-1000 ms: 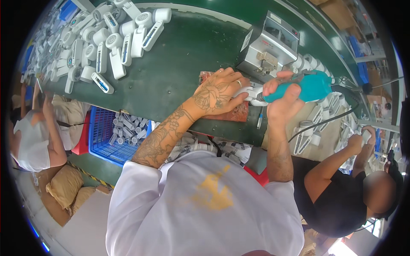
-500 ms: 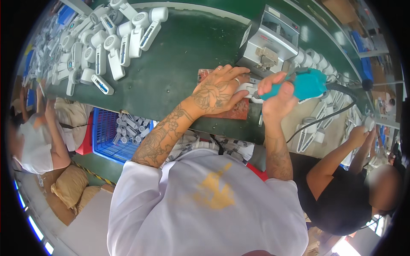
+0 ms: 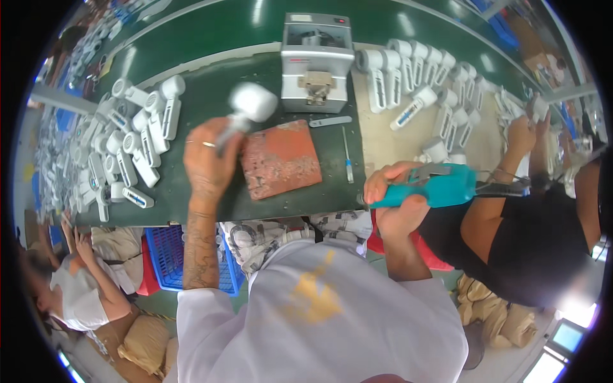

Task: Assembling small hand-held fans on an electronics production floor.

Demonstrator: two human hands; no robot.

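My left hand (image 3: 211,156) is closed around the handle of a white handheld device with a round head (image 3: 253,103), raised above the bench and blurred by motion. Just right of it, a worn red pad (image 3: 281,158) lies on the green bench. At the right, near the front edge, my right hand (image 3: 397,201) grips a teal electric screwdriver (image 3: 434,186), whose dark cord trails away to the right. Beyond the pad stands a silver box-shaped machine (image 3: 317,64). In front of it lie a flat white strip (image 3: 330,121) and a thin screwdriver with a blue handle (image 3: 348,167).
A pile of similar white devices (image 3: 131,140) covers the bench's left side. More stand in rows on a beige sheet (image 3: 381,127) at the right. Below the front edge sits a blue basket (image 3: 167,255). Co-workers are seated at the left and right.
Both hands have drawn apart from over the red pad. My left hand has lifted a white device leftward; the electric screwdriver has come down and nearer me. The view has turned.
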